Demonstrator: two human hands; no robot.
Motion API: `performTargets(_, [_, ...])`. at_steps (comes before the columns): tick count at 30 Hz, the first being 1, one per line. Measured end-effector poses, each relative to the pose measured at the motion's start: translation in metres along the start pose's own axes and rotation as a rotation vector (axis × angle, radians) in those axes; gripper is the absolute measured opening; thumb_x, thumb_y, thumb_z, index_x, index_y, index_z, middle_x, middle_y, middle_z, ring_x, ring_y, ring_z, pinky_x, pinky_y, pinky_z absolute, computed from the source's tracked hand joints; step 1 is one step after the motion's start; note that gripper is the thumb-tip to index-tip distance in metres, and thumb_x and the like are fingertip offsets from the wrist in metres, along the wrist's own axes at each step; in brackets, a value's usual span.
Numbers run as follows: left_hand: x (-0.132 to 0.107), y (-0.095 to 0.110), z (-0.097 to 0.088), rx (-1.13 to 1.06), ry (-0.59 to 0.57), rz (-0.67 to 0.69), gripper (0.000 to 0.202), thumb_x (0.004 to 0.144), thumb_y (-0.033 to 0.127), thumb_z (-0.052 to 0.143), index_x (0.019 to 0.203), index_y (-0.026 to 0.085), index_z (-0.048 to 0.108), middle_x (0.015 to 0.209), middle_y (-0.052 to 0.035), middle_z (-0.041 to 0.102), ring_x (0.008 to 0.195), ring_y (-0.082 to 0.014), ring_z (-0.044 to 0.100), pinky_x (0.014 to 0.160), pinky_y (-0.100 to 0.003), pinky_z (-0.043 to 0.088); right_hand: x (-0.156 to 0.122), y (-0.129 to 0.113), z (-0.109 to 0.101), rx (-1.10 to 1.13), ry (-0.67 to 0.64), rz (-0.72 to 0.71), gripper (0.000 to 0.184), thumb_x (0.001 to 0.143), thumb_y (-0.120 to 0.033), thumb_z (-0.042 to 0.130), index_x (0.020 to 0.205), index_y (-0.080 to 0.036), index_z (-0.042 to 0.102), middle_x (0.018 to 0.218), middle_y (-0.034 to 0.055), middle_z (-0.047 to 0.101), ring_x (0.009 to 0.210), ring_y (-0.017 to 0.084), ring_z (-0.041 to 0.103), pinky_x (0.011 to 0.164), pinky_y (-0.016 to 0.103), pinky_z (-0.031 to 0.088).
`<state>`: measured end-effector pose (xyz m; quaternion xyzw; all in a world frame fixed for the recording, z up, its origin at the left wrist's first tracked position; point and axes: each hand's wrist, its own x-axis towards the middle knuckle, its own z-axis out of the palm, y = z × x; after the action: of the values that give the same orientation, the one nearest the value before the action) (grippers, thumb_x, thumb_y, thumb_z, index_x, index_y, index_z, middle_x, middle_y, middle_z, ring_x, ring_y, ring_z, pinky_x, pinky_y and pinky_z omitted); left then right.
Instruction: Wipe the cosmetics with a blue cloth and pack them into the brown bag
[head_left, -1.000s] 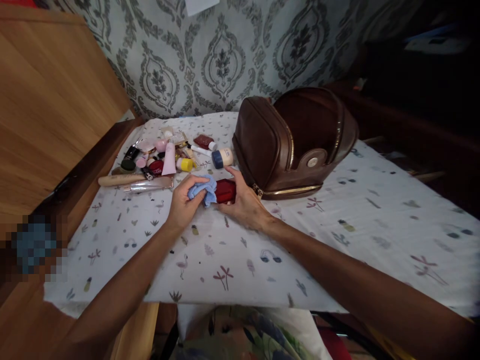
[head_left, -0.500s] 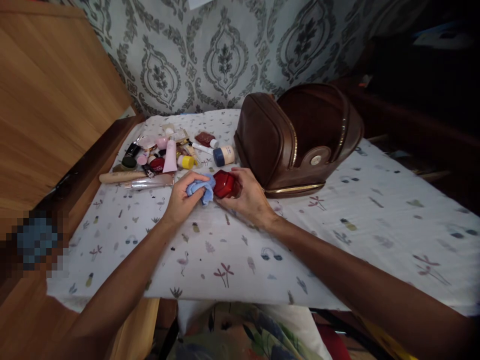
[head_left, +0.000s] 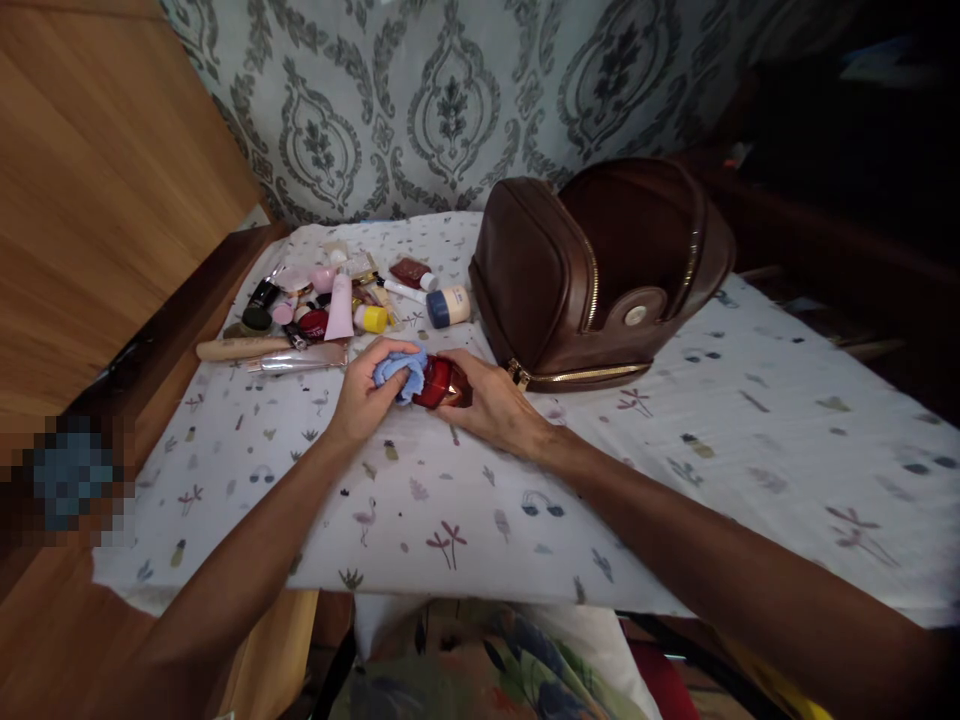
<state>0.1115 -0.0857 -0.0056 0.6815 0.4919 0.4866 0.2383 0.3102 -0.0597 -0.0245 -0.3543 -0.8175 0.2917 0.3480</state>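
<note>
Nearest is the patterned clothing (head_left: 450,665) on the person's lap, below the front edge of the cloth-covered surface (head_left: 480,535). Above that surface, 2 hands meet around 1 red bottle (head_left: 433,384). The left hand (head_left: 367,393) is closed on a crumpled blue cloth (head_left: 403,376), pressing it against the bottle's left end; the right hand (head_left: 495,402) grips the other end between thumb and fingers.

The wiping looks to be under way and unfinished: cloth and bottle are in contact, and the bottle has not been set down. Whether any of the other items have been wiped cannot be told.

Just beyond the left hand lie a beige-handled tool (head_left: 241,347) and a shiny slim package (head_left: 300,357). Behind them is a jumble with 1 pale pink tube (head_left: 340,305) and 1 yellow-capped container (head_left: 372,319). Right of these, a blue-and-cream jar (head_left: 448,307) lies on its side near the brown bag (head_left: 525,280); a dark red pouch (head_left: 410,272) with a white cap lies farther back. All these containers look closed, their contents hidden. The bag's upper zip gapes; its inside is too dark to read. Farthest is the patterned wall (head_left: 452,105).
</note>
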Motion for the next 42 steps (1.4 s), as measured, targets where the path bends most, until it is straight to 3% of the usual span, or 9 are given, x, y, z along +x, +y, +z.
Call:
performTargets(3, [0.001,-0.001,-0.002,-0.012,-0.003,-0.031,0.022,0.08,0.02,0.061,0.1,0.022,0.071,0.104,-0.0022,0.072,0.095,-0.0204,0.065,0.086,-0.032,0.05,0.001,0.001,-0.003,0.044,-0.025,-0.004,0.052,0.074,-0.026,0.078,0.122,-0.018,0.059,0.103,0.0059,0.069,0.088,0.022,0.066,0.08,0.034,0.052])
performTargets(7, [0.002,-0.003,-0.004,0.009,-0.011,-0.048,0.022,0.079,0.02,0.058,0.096,0.022,0.072,0.101,-0.0022,0.071,0.093,-0.0214,0.064,0.085,-0.034,0.05,0.004,0.006,-0.006,0.073,0.029,-0.109,0.062,0.072,-0.032,0.083,0.128,-0.021,0.059,0.117,0.01,0.066,0.108,0.028,0.064,0.094,0.044,0.051])
performTargets(14, [0.003,-0.005,-0.006,-0.008,-0.061,-0.057,0.021,0.076,0.019,0.057,0.089,0.021,0.074,0.097,-0.003,0.071,0.091,-0.0211,0.064,0.082,-0.032,0.05,0.003,0.006,-0.011,0.02,0.082,-0.124,0.077,0.07,-0.027,0.085,0.139,-0.025,0.05,0.118,0.0082,0.065,0.113,0.029,0.061,0.097,0.046,0.051])
performTargets(20, [0.002,-0.002,-0.006,-0.016,-0.025,-0.06,0.022,0.075,0.017,0.057,0.088,0.021,0.074,0.093,-0.0017,0.074,0.079,-0.0186,0.063,0.072,-0.03,0.049,0.002,-0.002,-0.011,-0.005,0.027,-0.118,0.07,0.072,-0.023,0.082,0.135,-0.026,0.052,0.121,0.0084,0.062,0.115,0.029,0.059,0.099,0.048,0.05])
performTargets(24, [0.002,0.006,-0.007,-0.024,-0.029,-0.005,0.022,0.074,0.015,0.057,0.086,0.022,0.074,0.092,-0.0008,0.073,0.083,-0.0185,0.064,0.072,-0.029,0.05,0.002,-0.004,-0.011,-0.029,-0.016,-0.194,0.055,0.076,-0.022,0.08,0.126,-0.026,0.057,0.12,0.008,0.065,0.116,0.029,0.058,0.098,0.048,0.05])
performTargets(31, [0.004,0.003,-0.011,-0.013,-0.053,0.072,0.021,0.074,0.011,0.056,0.082,0.021,0.072,0.09,-0.0014,0.07,0.086,-0.0186,0.063,0.076,-0.029,0.05,0.005,0.002,-0.011,0.035,0.061,-0.256,0.048,0.078,-0.029,0.082,0.122,-0.023,0.064,0.117,0.0081,0.07,0.108,0.028,0.062,0.098,0.046,0.049])
performTargets(34, [0.005,0.0,-0.011,0.013,-0.04,0.091,0.02,0.074,0.012,0.056,0.082,0.021,0.072,0.092,-0.0022,0.07,0.09,-0.0198,0.064,0.081,-0.031,0.05,0.006,0.005,-0.009,0.098,0.09,-0.196,0.047,0.077,-0.032,0.082,0.121,-0.023,0.066,0.113,0.0073,0.071,0.105,0.026,0.064,0.094,0.043,0.051])
performTargets(39, [0.003,0.003,-0.007,0.089,-0.04,0.179,0.021,0.076,0.011,0.056,0.085,0.022,0.072,0.099,-0.0033,0.071,0.102,-0.0219,0.064,0.094,-0.036,0.05,0.008,0.011,-0.004,0.292,0.139,0.02,0.053,0.071,-0.043,0.084,0.117,-0.024,0.067,0.091,0.0012,0.068,0.083,0.019,0.064,0.072,0.033,0.054])
performTargets(42, [0.002,0.006,-0.006,0.117,-0.061,0.219,0.023,0.078,0.01,0.055,0.086,0.023,0.072,0.101,-0.0037,0.071,0.103,-0.022,0.064,0.094,-0.037,0.05,0.009,0.012,-0.004,0.372,0.124,0.071,0.053,0.068,-0.043,0.084,0.114,-0.022,0.067,0.086,-0.0003,0.066,0.08,0.017,0.062,0.071,0.032,0.053])
